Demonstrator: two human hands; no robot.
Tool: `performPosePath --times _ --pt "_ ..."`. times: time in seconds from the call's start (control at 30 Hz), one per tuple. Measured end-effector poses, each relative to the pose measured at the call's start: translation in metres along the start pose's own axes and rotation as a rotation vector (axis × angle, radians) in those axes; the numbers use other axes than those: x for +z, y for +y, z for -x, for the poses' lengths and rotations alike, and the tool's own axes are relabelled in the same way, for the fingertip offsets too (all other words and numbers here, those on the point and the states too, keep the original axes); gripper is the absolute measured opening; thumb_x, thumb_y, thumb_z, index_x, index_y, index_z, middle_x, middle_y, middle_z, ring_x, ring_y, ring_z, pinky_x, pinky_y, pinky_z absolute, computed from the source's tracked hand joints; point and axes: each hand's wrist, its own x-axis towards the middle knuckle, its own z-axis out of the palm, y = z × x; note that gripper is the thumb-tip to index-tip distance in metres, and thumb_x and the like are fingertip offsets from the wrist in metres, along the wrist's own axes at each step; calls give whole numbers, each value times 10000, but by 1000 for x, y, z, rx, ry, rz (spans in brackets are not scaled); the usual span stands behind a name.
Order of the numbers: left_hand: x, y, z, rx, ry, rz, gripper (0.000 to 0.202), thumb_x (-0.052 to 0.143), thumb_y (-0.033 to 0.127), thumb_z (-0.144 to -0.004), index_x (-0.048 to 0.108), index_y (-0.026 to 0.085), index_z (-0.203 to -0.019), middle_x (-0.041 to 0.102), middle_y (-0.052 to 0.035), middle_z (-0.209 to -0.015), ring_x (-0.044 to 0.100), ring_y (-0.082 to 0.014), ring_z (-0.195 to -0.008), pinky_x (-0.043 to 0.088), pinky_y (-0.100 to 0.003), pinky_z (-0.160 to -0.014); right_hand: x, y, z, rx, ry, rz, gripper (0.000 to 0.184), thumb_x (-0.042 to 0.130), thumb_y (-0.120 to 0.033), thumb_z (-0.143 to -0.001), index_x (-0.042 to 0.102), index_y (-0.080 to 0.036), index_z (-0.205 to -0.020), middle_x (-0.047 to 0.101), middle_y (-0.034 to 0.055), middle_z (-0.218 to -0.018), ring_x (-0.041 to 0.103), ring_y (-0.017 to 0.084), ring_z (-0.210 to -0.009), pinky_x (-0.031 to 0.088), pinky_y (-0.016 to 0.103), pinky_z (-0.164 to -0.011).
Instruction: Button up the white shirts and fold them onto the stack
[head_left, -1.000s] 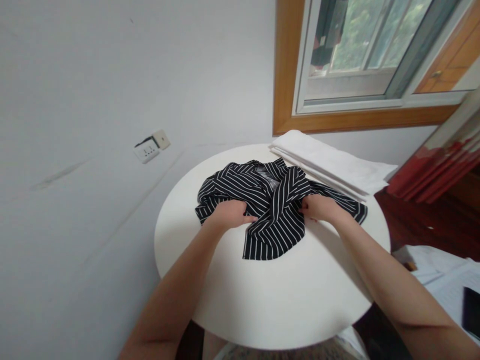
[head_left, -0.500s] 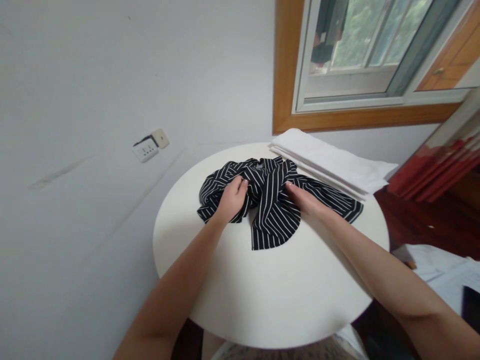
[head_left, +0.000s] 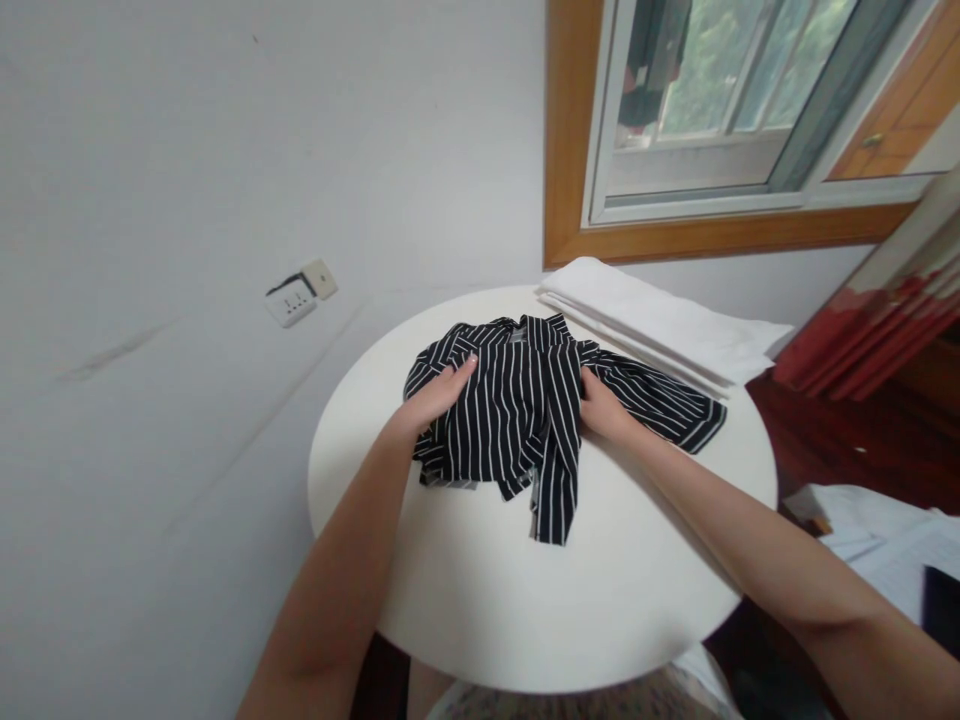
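A black garment with thin white stripes [head_left: 517,420] lies crumpled on a round white table [head_left: 525,600]. My left hand [head_left: 435,398] rests on the garment's left side with its fingers stretched out flat. My right hand [head_left: 600,405] lies against the garment's right side, its fingers tucked into the fabric and partly hidden. One sleeve [head_left: 660,405] trails off to the right. A strip of the garment hangs toward me in the middle.
A stack of folded white cloth [head_left: 660,325] sits at the table's back right, under a wooden-framed window [head_left: 720,120]. A wall socket [head_left: 296,298] is on the left wall. Red fabric [head_left: 877,330] and papers [head_left: 885,540] lie to the right.
Both hands have moved outward to the garment's sides. The bunched middle has been spread flatter, and a strip of fabric now reaches toward me.
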Motion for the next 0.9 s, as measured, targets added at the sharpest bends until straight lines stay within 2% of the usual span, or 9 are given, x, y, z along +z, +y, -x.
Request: performPosePath --times 0.1,0.2,0.3,0.4,0.5,0.57,0.73,0.8,0.9 --pt "-3 7 10 5 -4 -449 697 574 773 -671 648 163 -1001 665 -186 -1109 598 -370 -1090 454 -451 -933 10 -11 8 111 3 -329 389 625 -296 -733 529 -246 -1107 682 21 -1001 610 208 -928 504 379 -873" --pt "-2 20 19 116 -82 -729 518 548 678 -756 643 169 -791 661 -164 -1019 620 -326 -982 466 -405 -856 19 -26 14 229 35 -621 470 656 -342 -722 504 -290 -1163 689 -13 -968 635 196 -922 529 341 -836" --pt "-2 32 24 219 -214 -756 378 488 479 -853 555 191 -617 640 -91 -805 613 -243 -835 447 -340 -770 23 -37 14 249 21 -707 527 722 -302 -646 533 -274 -1137 693 -26 -946 638 193 -925 526 337 -849" --pt "-10 42 28 225 -382 -579 392 448 455 -865 465 198 -569 539 -26 -632 544 -184 -671 411 -301 -664 18 -43 11 214 -29 -677 508 737 -265 -611 570 -247 -1091 695 -22 -934 634 191 -927 512 344 -873" --pt "-28 48 34 159 -644 -281 422 445 564 -850 463 199 -639 496 10 -634 472 -138 -601 384 -257 -577 1 -47 8 170 -76 -575 412 693 -259 -655 592 -234 -1054 694 -10 -920 629 191 -906 506 345 -860" --pt "-42 50 38 106 -746 -171 444 469 615 -827 464 199 -671 478 23 -636 443 -120 -578 373 -237 -543 -17 -51 7 92 -94 -427 374 660 -232 -677 599 -222 -1046 691 1 -914 619 192 -889 501 343 -842" --pt "-67 54 44 57 -900 -219 487 537 632 -789 467 184 -609 456 28 -570 407 -102 -518 345 -220 -479 -65 -65 9 -108 -149 185 174 560 -160 -708 665 -196 -842 671 33 -841 606 208 -825 479 348 -792" --pt "-72 53 44 50 -945 -193 484 556 618 -784 499 176 -595 476 24 -555 424 -103 -509 353 -215 -467 -79 -68 12 -124 -79 391 161 550 -175 -738 695 -202 -802 671 54 -856 609 208 -794 474 353 -783" --pt "-79 49 46 62 -971 -75 466 602 600 -759 563 163 -601 529 13 -552 483 -117 -524 405 -220 -489 -96 -71 18 -62 56 540 186 560 -260 -806 731 -217 -863 689 80 -926 619 203 -736 483 378 -764"
